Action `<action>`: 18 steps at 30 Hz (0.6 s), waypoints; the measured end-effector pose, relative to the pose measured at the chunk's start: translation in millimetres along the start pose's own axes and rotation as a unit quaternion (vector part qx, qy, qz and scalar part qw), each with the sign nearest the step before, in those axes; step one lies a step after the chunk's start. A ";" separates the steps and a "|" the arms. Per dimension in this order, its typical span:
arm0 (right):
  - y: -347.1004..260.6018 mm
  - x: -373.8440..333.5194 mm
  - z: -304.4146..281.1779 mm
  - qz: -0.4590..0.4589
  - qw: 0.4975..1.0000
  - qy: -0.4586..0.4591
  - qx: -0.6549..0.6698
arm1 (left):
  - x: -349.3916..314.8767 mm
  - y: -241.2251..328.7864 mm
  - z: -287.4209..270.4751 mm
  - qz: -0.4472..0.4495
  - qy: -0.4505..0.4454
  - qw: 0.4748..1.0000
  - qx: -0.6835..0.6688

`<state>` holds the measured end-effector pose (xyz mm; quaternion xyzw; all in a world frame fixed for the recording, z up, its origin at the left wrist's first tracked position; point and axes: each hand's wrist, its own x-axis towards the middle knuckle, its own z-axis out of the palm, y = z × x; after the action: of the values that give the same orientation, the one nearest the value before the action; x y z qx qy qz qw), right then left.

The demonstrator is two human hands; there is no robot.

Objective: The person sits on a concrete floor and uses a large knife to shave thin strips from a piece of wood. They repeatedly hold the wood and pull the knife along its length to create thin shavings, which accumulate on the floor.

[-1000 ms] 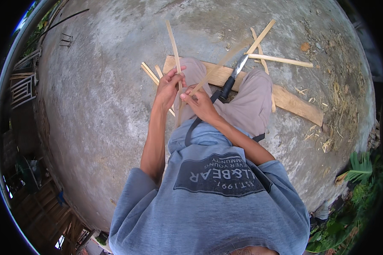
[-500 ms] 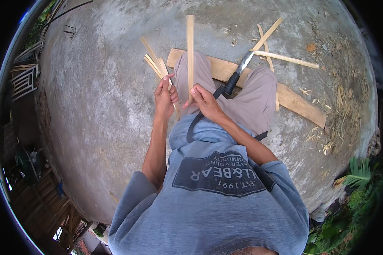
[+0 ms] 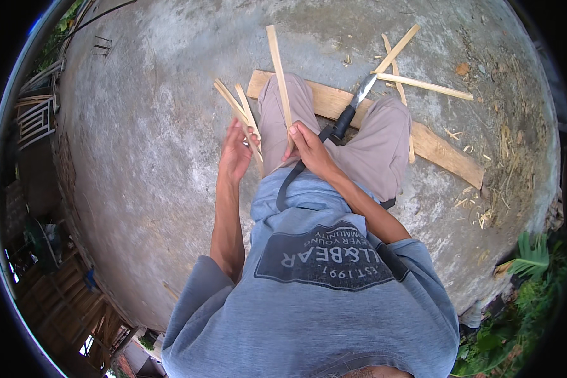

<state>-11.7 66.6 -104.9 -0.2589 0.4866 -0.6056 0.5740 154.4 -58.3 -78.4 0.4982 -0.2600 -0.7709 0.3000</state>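
Observation:
My right hand (image 3: 311,150) pinches one long, pale wooden strip (image 3: 277,69) near its lower end, so it stands up between my knees. A small fan of similar wooden strips (image 3: 239,104) lies in my left hand (image 3: 235,153), whose fingers curl loosely about them at my left knee. Their lower ends reach past the hand toward my lap. A knife (image 3: 361,94) with a black handle rests by my right knee. Its blade points away from me and touches more wooden strips (image 3: 425,87) on the ground.
A wooden plank (image 3: 447,157) lies crosswise under my knees on the concrete floor (image 3: 151,138). Shavings (image 3: 484,219) and dry debris are scattered at the right. Green plants (image 3: 516,315) grow at the lower right. A dark strap (image 3: 290,186) crosses my lap.
The strips in my left hand have shifted and spread differently, and its fingers have loosened. The long strip in my right hand now leans slightly left at its top. The knife has stayed put.

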 end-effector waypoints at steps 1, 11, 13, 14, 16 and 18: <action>0.0 3.4 1.1 0.001 1.000 -0.005 0.009 | -3.7 5.6 10.1 -0.034 -0.051 0.995 0.080; -20.8 -20.1 3.0 0.053 0.999 -0.001 -0.002 | -13.6 -55.6 6.6 0.117 0.067 0.923 0.359; -31.8 -32.1 4.9 0.063 0.996 0.007 -0.058 | -10.7 -60.9 1.6 0.147 0.129 0.925 0.325; -31.7 -35.2 3.3 0.060 0.996 0.004 -0.073 | -10.1 -62.0 0.6 0.156 0.135 0.930 0.304; -32.2 -40.5 3.4 0.061 0.994 0.001 -0.091 | -10.0 -63.8 -2.6 0.174 0.147 0.938 0.261; -35.6 -42.9 3.7 0.065 0.993 0.006 -0.100 | -15.0 -57.9 -5.5 0.135 0.153 0.956 0.212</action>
<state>-15.4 101.5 -61.4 -0.2790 0.5641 -0.5168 0.5804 152.6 -8.4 -111.7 0.6229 -0.4334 -0.5646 0.3248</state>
